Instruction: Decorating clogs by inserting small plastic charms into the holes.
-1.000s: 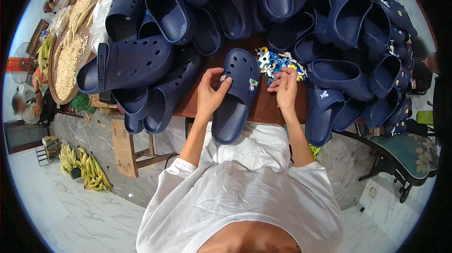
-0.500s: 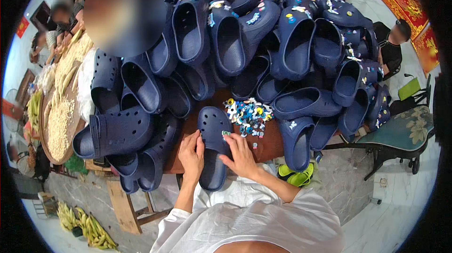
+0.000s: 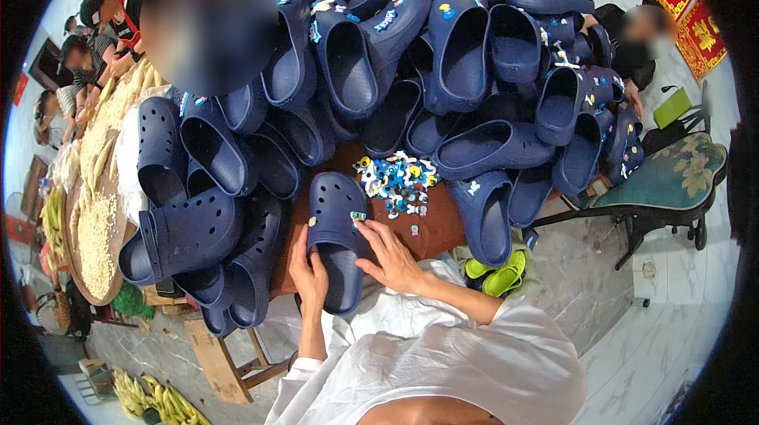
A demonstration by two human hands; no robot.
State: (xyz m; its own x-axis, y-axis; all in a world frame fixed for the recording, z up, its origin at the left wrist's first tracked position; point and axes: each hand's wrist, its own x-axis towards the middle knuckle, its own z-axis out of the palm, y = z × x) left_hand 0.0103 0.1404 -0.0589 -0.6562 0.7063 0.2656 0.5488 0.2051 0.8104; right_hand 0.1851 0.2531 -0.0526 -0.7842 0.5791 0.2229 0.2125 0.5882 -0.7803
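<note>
A dark blue clog [image 3: 336, 192] lies in front of me, toe away, its heel end reaching past the table's near edge. My left hand [image 3: 308, 273] grips its left side, the thumb by the foot opening. A small pale charm [image 3: 313, 221] sits on the clog just beyond those fingertips. My right hand [image 3: 393, 260] has its fingertips on a small green-and-white shoe charm [image 3: 359, 216] at the clog's right side. What the charm's underside touches is hidden. Beyond the clog lies a heap of colourful shoe charms [image 3: 399, 180].
A high pile of dark blue clogs [image 3: 348, 69] covers the table's far side; more clogs [image 3: 198, 235] stack at the left. One loose charm [image 3: 415, 230] lies on the brown tabletop [image 3: 439, 223]. A chair [image 3: 664, 176] stands right, bright yellow-green shoes [image 3: 498, 273] below.
My view has shifted, so the scene sits further left. The left fingers have drawn back slightly, and the pale charm shows beyond them. The right fingertips stay at the green-and-white charm.
</note>
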